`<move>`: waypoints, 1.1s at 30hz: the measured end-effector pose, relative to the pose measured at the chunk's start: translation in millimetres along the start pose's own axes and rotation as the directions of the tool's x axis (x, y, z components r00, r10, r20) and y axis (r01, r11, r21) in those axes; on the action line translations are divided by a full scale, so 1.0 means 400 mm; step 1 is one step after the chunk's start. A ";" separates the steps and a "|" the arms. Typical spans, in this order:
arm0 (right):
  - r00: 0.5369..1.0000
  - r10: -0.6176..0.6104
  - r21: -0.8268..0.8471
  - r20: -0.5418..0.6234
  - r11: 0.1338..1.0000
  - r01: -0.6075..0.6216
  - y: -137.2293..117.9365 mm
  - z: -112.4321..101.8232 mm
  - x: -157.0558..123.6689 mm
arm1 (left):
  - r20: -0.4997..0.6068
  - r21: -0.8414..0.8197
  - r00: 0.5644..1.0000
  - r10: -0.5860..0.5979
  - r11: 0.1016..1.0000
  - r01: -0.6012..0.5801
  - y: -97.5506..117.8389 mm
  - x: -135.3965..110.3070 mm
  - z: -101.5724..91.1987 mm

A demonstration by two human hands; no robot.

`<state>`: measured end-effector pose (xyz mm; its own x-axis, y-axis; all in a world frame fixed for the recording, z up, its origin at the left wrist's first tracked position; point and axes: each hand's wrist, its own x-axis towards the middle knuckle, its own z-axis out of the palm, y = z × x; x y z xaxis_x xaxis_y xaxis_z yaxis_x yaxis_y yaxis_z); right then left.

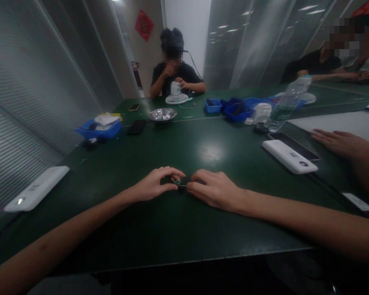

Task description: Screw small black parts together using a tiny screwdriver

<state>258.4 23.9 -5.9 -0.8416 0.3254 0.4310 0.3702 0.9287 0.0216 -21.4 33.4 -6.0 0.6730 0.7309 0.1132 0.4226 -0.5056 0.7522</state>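
Observation:
My left hand (155, 184) rests low over the green table, its thumb and fingers pinching a small green piece (177, 182) that looks like a circuit board. Facing it from the right is my right hand (213, 187), fingers curled and thumb pressed to the forefinger. A thin, light sliver (182, 186) runs from the green piece to the right fingertips; whether it is a wire or a tool tip I cannot make out. The underside of the green piece is dark and partly hidden by my left fingers.
White power banks lie left (38, 188) and right (290, 156), the latter beside a phone (293, 145). Farther back are a metal bowl (162, 110), blue bins (100, 133) and a plastic bottle (287, 104). Another person's hand (344, 143) rests at right; someone opposite handles a white fan (176, 98).

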 end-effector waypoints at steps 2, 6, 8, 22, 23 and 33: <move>1.000 0.019 -0.004 0.009 1.000 -0.018 -0.001 0.003 0.001 | -0.003 0.000 1.000 0.009 1.000 -0.009 -0.002 0.000 0.002; 0.999 0.031 -0.003 0.018 1.000 -0.030 -0.004 0.003 0.004 | 0.002 0.017 1.000 0.018 1.000 -0.018 0.001 0.001 0.001; 0.999 0.030 0.004 0.024 1.000 -0.030 -0.004 0.002 0.005 | 0.010 0.030 1.000 0.017 0.999 -0.017 0.004 0.002 -0.001; 0.998 0.011 0.037 0.064 0.999 -0.013 -0.001 0.008 -0.001 | 0.112 -0.034 0.993 -0.030 0.999 0.034 0.014 0.004 -0.019; 0.998 0.018 0.039 0.065 0.999 -0.021 -0.001 0.008 0.000 | 0.111 -0.045 0.993 -0.026 0.998 0.031 0.011 0.003 -0.018; 0.997 0.007 0.073 0.074 0.997 -0.012 -0.002 0.007 0.005 | 0.053 -0.030 0.999 -0.008 1.000 0.009 0.017 0.002 -0.006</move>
<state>255.3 24.2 -7.7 -0.8660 0.3440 0.3629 0.3507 0.9352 -0.0496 -19.5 31.6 0.6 0.7007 0.7097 0.0730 0.4107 -0.4849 0.7721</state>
